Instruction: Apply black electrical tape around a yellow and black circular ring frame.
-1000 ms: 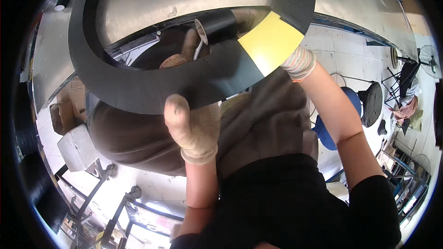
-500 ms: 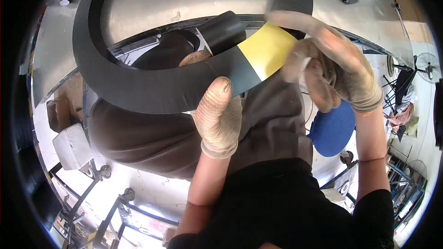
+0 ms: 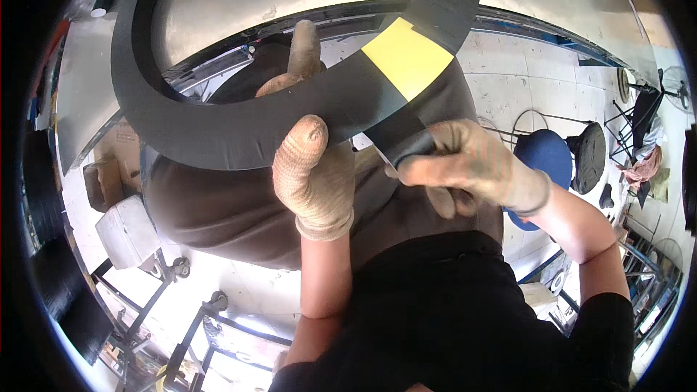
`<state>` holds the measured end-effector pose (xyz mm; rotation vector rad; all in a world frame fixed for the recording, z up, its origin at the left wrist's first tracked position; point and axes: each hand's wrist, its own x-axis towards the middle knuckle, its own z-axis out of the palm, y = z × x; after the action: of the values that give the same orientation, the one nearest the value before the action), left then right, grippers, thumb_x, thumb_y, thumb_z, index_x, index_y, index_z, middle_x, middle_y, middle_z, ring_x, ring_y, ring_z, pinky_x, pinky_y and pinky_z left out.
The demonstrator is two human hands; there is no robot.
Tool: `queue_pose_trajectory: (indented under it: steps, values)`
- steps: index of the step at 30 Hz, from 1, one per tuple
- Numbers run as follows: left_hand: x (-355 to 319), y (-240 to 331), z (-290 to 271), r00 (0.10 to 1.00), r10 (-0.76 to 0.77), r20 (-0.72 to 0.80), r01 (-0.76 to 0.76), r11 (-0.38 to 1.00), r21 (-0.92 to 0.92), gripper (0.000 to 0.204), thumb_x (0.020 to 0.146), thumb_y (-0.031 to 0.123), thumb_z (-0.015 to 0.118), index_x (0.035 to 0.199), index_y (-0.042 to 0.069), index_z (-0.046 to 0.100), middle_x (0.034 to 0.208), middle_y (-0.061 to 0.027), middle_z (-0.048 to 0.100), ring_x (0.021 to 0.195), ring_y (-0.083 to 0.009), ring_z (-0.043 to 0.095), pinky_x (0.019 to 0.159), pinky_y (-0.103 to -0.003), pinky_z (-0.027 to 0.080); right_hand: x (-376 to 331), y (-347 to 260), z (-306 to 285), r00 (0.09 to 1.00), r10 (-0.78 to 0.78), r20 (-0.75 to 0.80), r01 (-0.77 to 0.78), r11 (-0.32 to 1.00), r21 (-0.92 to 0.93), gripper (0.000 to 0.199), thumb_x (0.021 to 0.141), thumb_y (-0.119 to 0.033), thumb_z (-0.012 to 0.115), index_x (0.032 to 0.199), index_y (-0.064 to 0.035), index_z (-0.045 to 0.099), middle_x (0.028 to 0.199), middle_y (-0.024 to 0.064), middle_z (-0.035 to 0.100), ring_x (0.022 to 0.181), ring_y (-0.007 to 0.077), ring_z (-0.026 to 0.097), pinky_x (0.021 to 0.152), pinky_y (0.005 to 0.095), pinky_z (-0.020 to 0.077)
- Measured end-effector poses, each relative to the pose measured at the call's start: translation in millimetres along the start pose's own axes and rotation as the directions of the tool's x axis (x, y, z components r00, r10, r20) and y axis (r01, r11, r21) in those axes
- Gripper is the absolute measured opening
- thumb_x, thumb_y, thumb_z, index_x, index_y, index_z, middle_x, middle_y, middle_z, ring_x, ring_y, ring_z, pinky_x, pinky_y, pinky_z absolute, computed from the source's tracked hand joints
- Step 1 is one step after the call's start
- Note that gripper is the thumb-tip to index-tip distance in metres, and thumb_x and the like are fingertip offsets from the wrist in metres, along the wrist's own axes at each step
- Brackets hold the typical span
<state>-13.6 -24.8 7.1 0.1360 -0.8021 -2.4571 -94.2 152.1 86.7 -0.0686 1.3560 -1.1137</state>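
Small black roll: a small black cylindrical roll with a pale end (image 3: 103, 2) lies at the far left, well apart from both hands.
Metal worktop: the grey metal-topped table (image 3: 88, 94) lies beyond the lap; whether the ring rests on it, I cannot tell.
Ring: a large flat black ring (image 3: 218, 134) spans the upper middle, its near side over the lap, its far side above the worktop. Faint creases show at its lower edge, so smoothing there seems worthwhile.
Left hand: the pale knitted-gloved left hand (image 3: 319, 185) clasps the ring's near side, thumb at the lower edge, fingers coming up inside the opening. This hold should steady the band against a pull.
Strip: a loose black flat strip with a pale edge (image 3: 399, 134) seems to come from beneath the ring. Even tension and no twist would likely lay it flattest.
Yellow section: a smooth bright yellow patch (image 3: 410, 58) lies just right of the black surface; a straight border there would look neatest.
Right hand: the pale knitted-gloved right hand (image 3: 472, 163) pinches the strip's free end between thumb and fingers. A firm pull, square to the band, seems best.
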Motion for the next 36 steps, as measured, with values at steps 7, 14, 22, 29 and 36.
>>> queue_pose_trajectory:
  steps: [7,14,22,29,36]
  values:
    - [-1.8,2.6,-0.7,0.995,0.039,-0.096,-0.028,0.992,0.122,0.059,0.078,0.021,0.08,0.128,0.002,0.056,0.145,-0.0239,0.053,0.145,-0.0355,0.04,0.123,-0.051,0.024,138.3,29.1,-90.9,0.361,-0.915,0.179,0.839,0.235,-0.49,0.029,0.099,-0.021,0.066,0.12,-0.0015,0.068,0.108,0.0117,0.073,0.1,0.0241,0.069,0.087,0.0346,0.0568]
    - [-7.6,4.8,9.2,0.986,-0.107,-0.128,0.103,0.994,-0.042,0.063,0.08,0.024,0.08,0.134,0.005,0.053,0.144,-0.02,0.053,0.139,-0.0339,0.045,0.12,-0.049,0.03,102.3,29.0,-97.8,0.45,-0.888,0.092,0.89,0.438,-0.125,0.03,0.101,-0.02,0.062,0.12,0.0021,0.068,0.106,0.0132,0.073,0.095,0.024,0.07,0.085,0.0352,0.0587]
    - [-19.2,-26.1,28.5,0.973,-0.117,-0.201,0.127,0.991,0.037,0.07,0.09,0.028,0.073,0.146,-0.001,0.043,0.137,-0.0142,0.056,0.129,-0.0271,0.055,0.114,-0.045,0.041,-14.1,-58.9,-25.8,0.832,-0.548,-0.09,0.538,0.836,-0.113,0.058,0.103,-0.028,0.056,0.143,0.0126,0.044,0.09,0.0226,0.071,0.047,0.015,0.065,0.036,0.0164,0.0431]
    - [-8.9,-18.1,10.6,0.99,0.034,-0.138,-0.02,0.995,0.102,0.059,0.093,0.028,0.069,0.139,-0.004,0.05,0.147,-0.0197,0.053,0.136,-0.0297,0.05,0.118,-0.046,0.036,22.9,-115.4,-20.7,0.868,-0.42,0.265,0.474,0.86,-0.191,0.048,0.101,-0.018,0.061,0.139,0.0087,0.045,0.095,0.0142,0.071,0.072,0.0104,0.067,0.056,0.0167,0.0524]
    - [6.3,-14.6,10.4,0.997,0.039,-0.072,-0.033,0.997,0.076,0.065,0.08,0.025,0.082,0.136,0.013,0.051,0.161,-0.0231,0.036,0.151,-0.0428,0.029,0.124,-0.058,0.023,-11.1,-21.1,0.0,0.995,0.066,-0.077,-0.073,0.993,-0.093,0.031,0.097,-0.034,0.073,0.105,-0.0034,0.072,0.071,0.0034,0.07,0.053,0.0074,0.064,0.045,0.0191,0.0501]
